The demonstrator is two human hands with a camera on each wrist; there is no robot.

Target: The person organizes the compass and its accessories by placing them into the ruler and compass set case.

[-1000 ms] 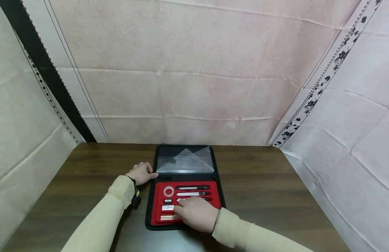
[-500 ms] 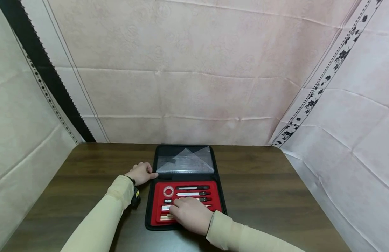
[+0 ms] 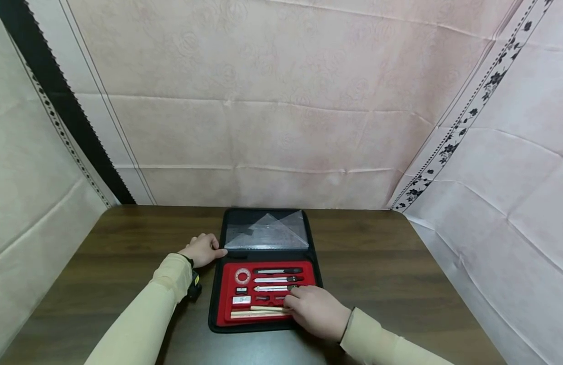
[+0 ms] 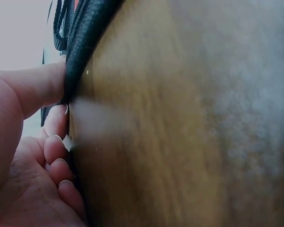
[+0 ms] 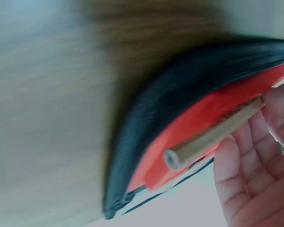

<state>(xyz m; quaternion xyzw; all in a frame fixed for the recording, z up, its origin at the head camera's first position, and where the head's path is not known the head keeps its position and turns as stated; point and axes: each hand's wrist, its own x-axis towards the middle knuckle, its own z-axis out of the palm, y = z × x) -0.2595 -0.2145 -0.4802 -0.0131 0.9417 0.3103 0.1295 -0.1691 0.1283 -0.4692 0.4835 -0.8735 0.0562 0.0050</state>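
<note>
A black zippered case (image 3: 272, 255) lies unfolded on the wooden table. My left hand (image 3: 202, 251) grips its left edge near the fold, with the thumb (image 4: 42, 85) over the rim and the fingertips (image 4: 54, 148) at its side. My right hand (image 3: 316, 312) is over the lower right of the red tray (image 3: 225, 309). Its thumb and fingers pinch a plain wooden pencil (image 5: 203, 139), whose blunt end sticks out past the fingers. That pencil slants above another pencil (image 3: 254, 315) in the bottom slot.
Metal drawing tools such as a compass (image 3: 269, 288) fill slots above the pencils. A white ring (image 3: 242, 276), a small dark piece (image 3: 241, 291) and a white eraser (image 3: 241, 300) line the tray's left side. Clear set squares (image 3: 267, 235) sit in the lid. Pale cloth (image 3: 281, 126) hangs behind.
The right hand has moved right across the tray, and the pencil it pinches now shows slanted there. Small parts below the compass are uncovered. The left hand keeps its place.
</note>
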